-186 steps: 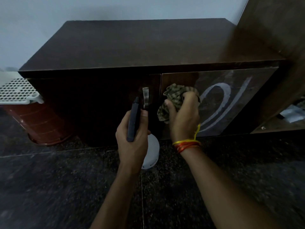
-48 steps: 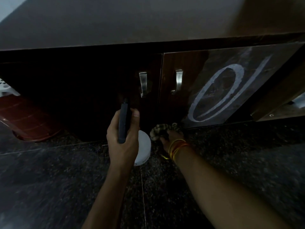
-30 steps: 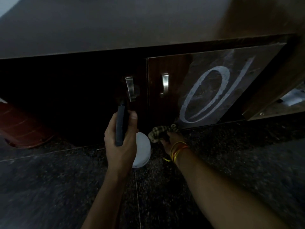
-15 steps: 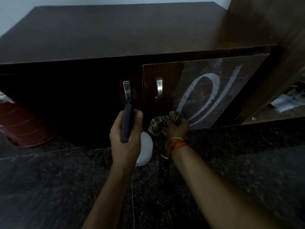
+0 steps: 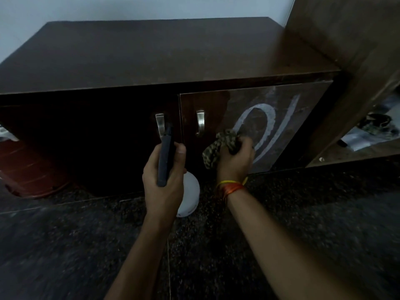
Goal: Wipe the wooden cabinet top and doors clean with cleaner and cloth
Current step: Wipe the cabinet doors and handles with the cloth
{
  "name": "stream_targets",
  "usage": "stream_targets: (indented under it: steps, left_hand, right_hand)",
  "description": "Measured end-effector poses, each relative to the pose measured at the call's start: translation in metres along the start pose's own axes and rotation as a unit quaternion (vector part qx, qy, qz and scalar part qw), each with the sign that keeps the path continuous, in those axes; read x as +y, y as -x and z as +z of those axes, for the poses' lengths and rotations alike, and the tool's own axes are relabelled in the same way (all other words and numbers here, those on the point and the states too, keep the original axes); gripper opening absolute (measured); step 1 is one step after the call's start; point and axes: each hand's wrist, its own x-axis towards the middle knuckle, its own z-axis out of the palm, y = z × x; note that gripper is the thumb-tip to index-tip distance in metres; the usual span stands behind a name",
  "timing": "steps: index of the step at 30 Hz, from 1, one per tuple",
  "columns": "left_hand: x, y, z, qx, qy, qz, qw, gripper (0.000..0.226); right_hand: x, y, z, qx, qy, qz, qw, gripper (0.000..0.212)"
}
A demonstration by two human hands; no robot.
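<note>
Her right hand (image 5: 234,158) bunches the cloth (image 5: 218,146) against the door (image 5: 303,109); left hand (image 5: 164,176) grips the sprayer (image 5: 165,156). Long overlapping strokes would best clear that white streak (image 5: 268,124).

Orange-yellow wrist threads (image 5: 232,187), bare forearms

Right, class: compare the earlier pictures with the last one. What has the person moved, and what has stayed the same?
The right hand, gripping the checked cloth, dropped from beside the handles to the right door's bottom edge, then rose to its lower middle. Unchanged: the left hand holds the spray bottle, and the white looped streak remains on the door.
</note>
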Motion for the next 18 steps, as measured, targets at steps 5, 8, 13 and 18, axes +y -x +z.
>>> stream_targets:
  steps: [5, 8, 13, 18]
  left_hand:
    - [0.004, 0.001, 0.008, -0.007, -0.006, 0.01, 1.0, 0.045]
    - [0.004, 0.001, 0.011, -0.016, 0.007, 0.006, 1.0, 0.047]
    - [0.008, 0.0, 0.012, -0.013, 0.004, -0.005, 1.0, 0.034]
    - [0.017, -0.008, 0.01, 0.007, 0.008, -0.011, 1.0, 0.021]
  right_hand:
    - [-0.023, -0.001, -0.006, 0.004, 0.019, -0.066, 0.998, 0.03]
    - [-0.012, 0.001, -0.012, -0.05, 0.062, -0.045, 0.996, 0.029]
    - [-0.023, -0.003, -0.017, -0.047, 0.069, -0.056, 0.995, 0.029]
    - [-0.058, -0.007, -0.017, -0.007, 0.042, -0.128, 0.991, 0.032]
